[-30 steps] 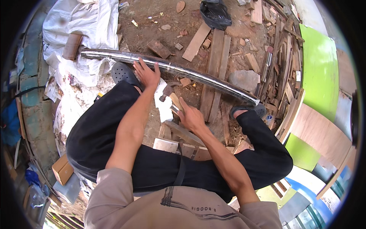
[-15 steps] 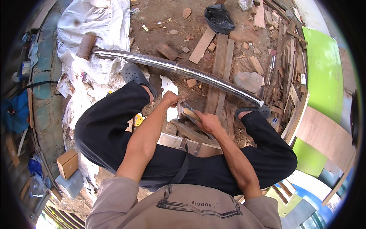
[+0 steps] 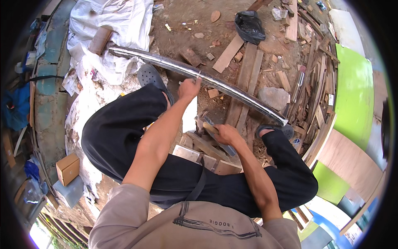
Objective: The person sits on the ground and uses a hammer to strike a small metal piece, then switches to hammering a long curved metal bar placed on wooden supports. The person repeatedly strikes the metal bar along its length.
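Note:
A long curved strip with a shiny grey face lies on the dirt ground across my view, from upper left to my right foot. My left hand rests on its near edge, thumb up against the strip. My right hand is closed around the wooden handle of a hammer, whose metal head points toward the strip. The hammer hovers over a wooden block between my knees. I sit with black trousers, a grey clog on the left foot.
Wooden planks and offcuts litter the ground behind the strip. White sacking lies at upper left, a black bag at the top, a stone by the strip. Green and brown boards stand at right; a cardboard box at left.
My left hand has moved away from the hammer area out to the curved strip. The right hand keeps the hammer and has dropped slightly toward the block.

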Tool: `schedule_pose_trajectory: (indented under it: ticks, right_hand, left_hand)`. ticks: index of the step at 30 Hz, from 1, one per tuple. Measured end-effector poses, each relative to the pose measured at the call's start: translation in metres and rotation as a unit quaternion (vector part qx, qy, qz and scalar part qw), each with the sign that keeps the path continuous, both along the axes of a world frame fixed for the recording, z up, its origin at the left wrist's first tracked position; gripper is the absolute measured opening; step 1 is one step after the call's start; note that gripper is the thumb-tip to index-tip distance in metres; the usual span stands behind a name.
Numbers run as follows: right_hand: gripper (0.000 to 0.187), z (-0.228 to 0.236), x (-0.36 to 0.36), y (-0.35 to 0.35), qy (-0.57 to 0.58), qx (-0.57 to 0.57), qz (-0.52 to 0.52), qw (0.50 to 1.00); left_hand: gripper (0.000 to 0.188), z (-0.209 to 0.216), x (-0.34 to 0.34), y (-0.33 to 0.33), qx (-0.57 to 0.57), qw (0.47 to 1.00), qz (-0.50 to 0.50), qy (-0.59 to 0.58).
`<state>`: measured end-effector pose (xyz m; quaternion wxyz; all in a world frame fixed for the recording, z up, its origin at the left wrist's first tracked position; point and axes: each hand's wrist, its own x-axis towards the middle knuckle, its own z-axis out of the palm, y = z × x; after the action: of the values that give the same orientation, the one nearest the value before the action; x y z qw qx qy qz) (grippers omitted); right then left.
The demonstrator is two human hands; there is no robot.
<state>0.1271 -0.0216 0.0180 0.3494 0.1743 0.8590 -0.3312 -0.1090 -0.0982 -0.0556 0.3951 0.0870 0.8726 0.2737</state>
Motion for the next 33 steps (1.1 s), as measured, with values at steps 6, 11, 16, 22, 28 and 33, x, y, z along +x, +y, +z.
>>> schedule_pose_trajectory:
  ticks: [6, 11, 16, 22, 28, 33]
  right_hand:
    - [0.029, 0.013, -0.016, 0.005, -0.018, -0.010, -0.084, 0.996]
    - [0.030, 0.035, -0.022, 0.010, 0.054, 0.014, -0.218, 0.974]
    - [0.035, 0.037, -0.033, 0.041, 0.136, 0.021, -0.307, 0.942]
    - [0.026, 0.027, -0.091, 0.062, 0.326, -0.084, -0.302, 0.892]
    - [0.028, -0.007, -0.166, 0.075, 0.393, -0.259, -0.368, 0.802]
    - [0.033, -0.006, -0.190, 0.072, 0.286, -0.248, -0.403, 0.834]
  left_hand:
    - [0.037, -0.018, -0.021, -0.023, 0.084, 0.944, -0.160, 0.276]
    - [0.041, -0.035, -0.009, -0.019, 0.097, 0.913, -0.211, 0.337]
    - [0.054, -0.045, -0.029, -0.021, 0.117, 0.933, -0.212, 0.266]
    - [0.104, -0.059, -0.072, -0.022, -0.073, 0.955, -0.061, 0.282]
    - [0.122, -0.066, -0.107, -0.024, -0.102, 0.984, -0.134, 0.063]
    - [0.122, -0.054, -0.119, -0.019, -0.139, 0.978, -0.158, -0.012]
